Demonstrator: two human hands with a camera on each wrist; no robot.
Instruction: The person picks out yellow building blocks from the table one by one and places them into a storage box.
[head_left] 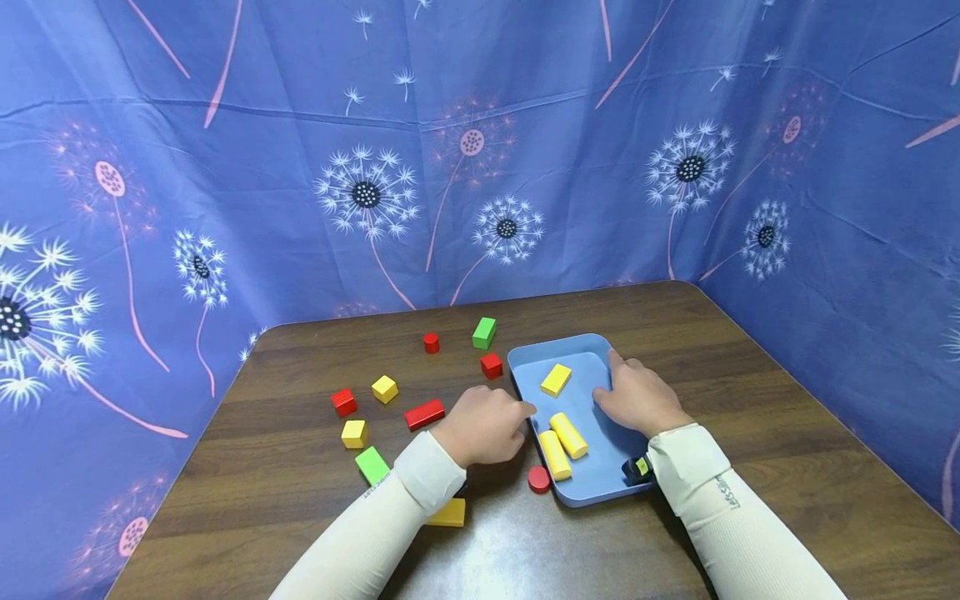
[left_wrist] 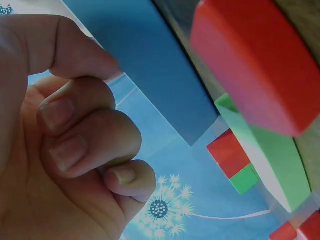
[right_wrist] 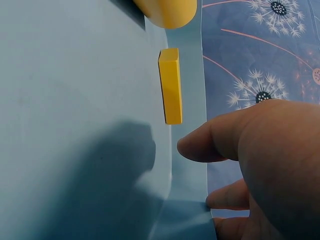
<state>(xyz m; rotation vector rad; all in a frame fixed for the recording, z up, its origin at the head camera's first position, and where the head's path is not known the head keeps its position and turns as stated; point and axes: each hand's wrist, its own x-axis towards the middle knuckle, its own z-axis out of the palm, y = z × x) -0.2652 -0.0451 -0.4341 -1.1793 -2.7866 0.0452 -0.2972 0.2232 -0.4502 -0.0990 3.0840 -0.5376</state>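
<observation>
A shallow blue tray [head_left: 596,450] lies on the wooden table, with two yellow cylinders [head_left: 567,435] and a yellow block [head_left: 556,380] inside. At its left rim is my left hand [head_left: 486,425], index finger reaching over the edge. The left wrist view shows a fingertip [left_wrist: 107,67] right at the rim and the other fingers curled into the palm. My right hand [head_left: 641,396] straddles the tray's right wall. Its thumb [right_wrist: 205,145] hovers inside, apart from the wall, while other fingertips touch the rim; no block is in that hand.
Left of the tray lie red pieces [head_left: 424,414], yellow cubes [head_left: 385,388] and green blocks [head_left: 484,332]. A red disc [head_left: 538,479] sits close to the tray's left wall. A yellow block [head_left: 448,512] shows partly under the left forearm. A patterned blue curtain [head_left: 480,167] stands behind the table.
</observation>
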